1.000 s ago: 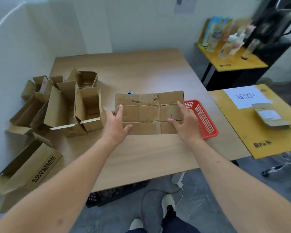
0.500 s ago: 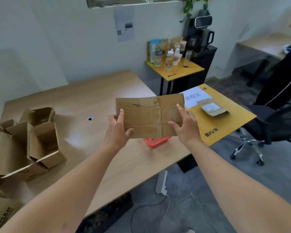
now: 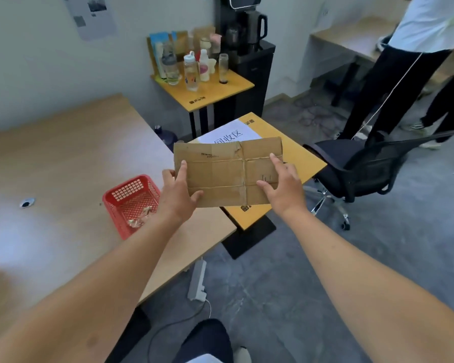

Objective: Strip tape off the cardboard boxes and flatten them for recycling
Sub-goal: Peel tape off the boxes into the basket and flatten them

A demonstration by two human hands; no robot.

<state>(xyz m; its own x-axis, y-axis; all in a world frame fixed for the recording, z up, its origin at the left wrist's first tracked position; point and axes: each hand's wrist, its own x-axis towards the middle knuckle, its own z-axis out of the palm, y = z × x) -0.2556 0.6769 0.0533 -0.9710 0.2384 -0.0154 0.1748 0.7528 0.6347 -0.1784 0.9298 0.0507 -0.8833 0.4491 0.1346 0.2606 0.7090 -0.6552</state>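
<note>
A flattened brown cardboard box (image 3: 228,174), creased into panels and rough along its torn seams, is held in the air at the centre of the frame between the two hands. The left hand (image 3: 177,195) grips its lower left edge, thumb on the face and fingers behind. The right hand (image 3: 281,187) holds the right side, thumb and forefinger spread over the face; the other fingers are hidden behind. Small dark print sits near the box's top, too small to read. The box hangs above a square yellow side table (image 3: 299,153), which carries a white paper sheet (image 3: 228,133) with large Chinese characters, partly covered by the box. At lower left, a red plastic mesh basket (image 3: 131,200) holding crumpled clear tape scraps rests on a pale wood-grain table (image 3: 63,158). A black office chair (image 3: 362,166) stands at right.
</note>
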